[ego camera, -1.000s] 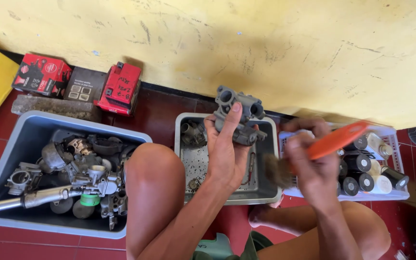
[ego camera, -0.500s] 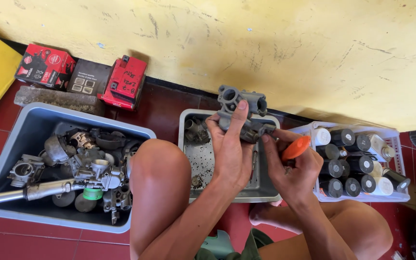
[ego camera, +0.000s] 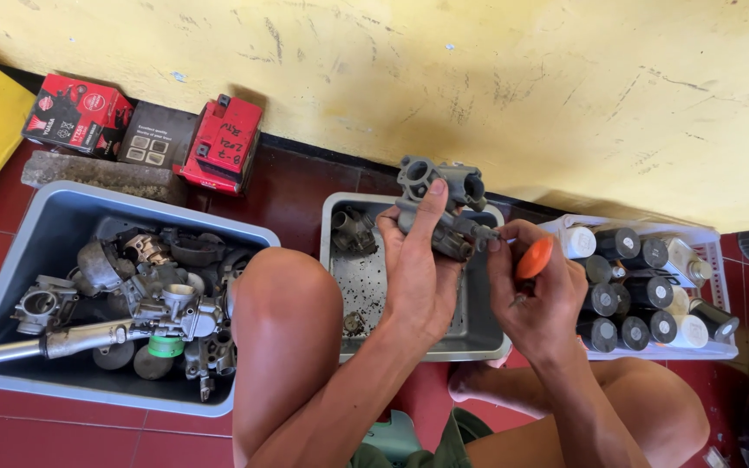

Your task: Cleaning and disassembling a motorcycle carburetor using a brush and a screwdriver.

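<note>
My left hand (ego camera: pixel 420 269) grips a grey metal carburetor body (ego camera: pixel 440 201) and holds it up over a small grey tray (ego camera: pixel 477 334). My right hand (ego camera: pixel 537 295) is wrapped around an orange-handled tool (ego camera: pixel 533 258), its handle end up; the fingers touch the right side of the carburetor. The tool's tip is hidden between the hands. A second carburetor part (ego camera: pixel 354 230) lies in the tray's back left corner.
A large grey tub (ego camera: pixel 19 221) at left holds several metal engine parts and a long metal pipe (ego camera: pixel 10 350). A white basket (ego camera: pixel 704 238) at right holds several spray cans. Red boxes (ego camera: pixel 221 143) stand against the yellow wall. My knees flank the tray.
My right hand has swung the orange-handled tool from a raised sideways position in to the carburetor's right side. The left hand keeps holding the carburetor in place.
</note>
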